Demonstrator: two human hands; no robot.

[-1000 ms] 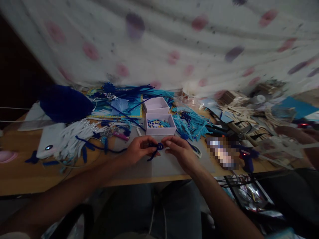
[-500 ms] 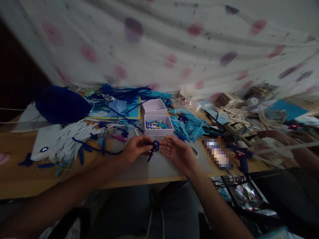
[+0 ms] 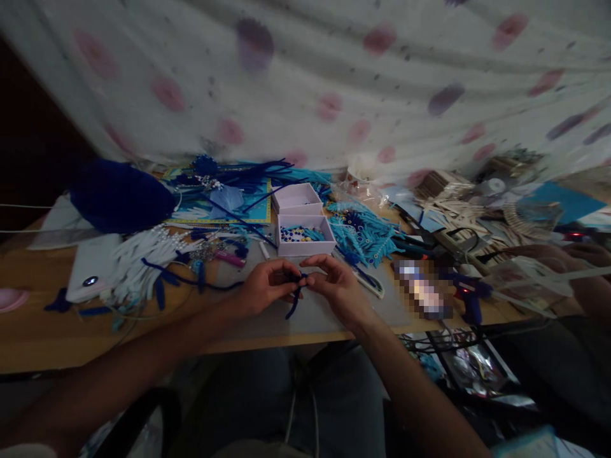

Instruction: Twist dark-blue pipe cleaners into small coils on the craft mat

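Firstly, desk surface: wooden table [image 3: 38,337], crowded on both sides; a grey mat [image 3: 267,324] lies beneath the hands.
Dark-blue cord: above the mat between both hands, bunched at the fingertips, one end hanging down. Soft and pliable in appearance, point [image 3: 292,308] on the loose end; fingers hide most of the bunched part.
Left hand [image 3: 268,289]: thumb and fingers pinched on the cord.
Right hand [image 3: 338,289]: thumb and index finger closed at the same bunch, the other fingers curled.
Directly beyond the hands: pale box [image 3: 306,248], rectangular, smooth-walled, holding small blue and yellow pieces; its matching lid [image 3: 296,200] sits behind.
Close obstructions: a pale looped handle [image 3: 372,285] just beside the right hand; a white pen-like stick [image 3: 264,250] near the left fingers.
Left side: fuzzy, rounded blue bundle [image 3: 121,197]; white strips [image 3: 143,261] in a loose heap, beside a glossy white case [image 3: 79,273]; a pink tube [image 3: 231,258].
Right side: tangled turquoise strips [image 3: 370,235]; blue glue gun [image 3: 470,294] with a red light; another person's hand [image 3: 539,256], blurred, grip unclear.
Backdrop: draped white curtain [image 3: 286,83], folded, with pink and purple spots.
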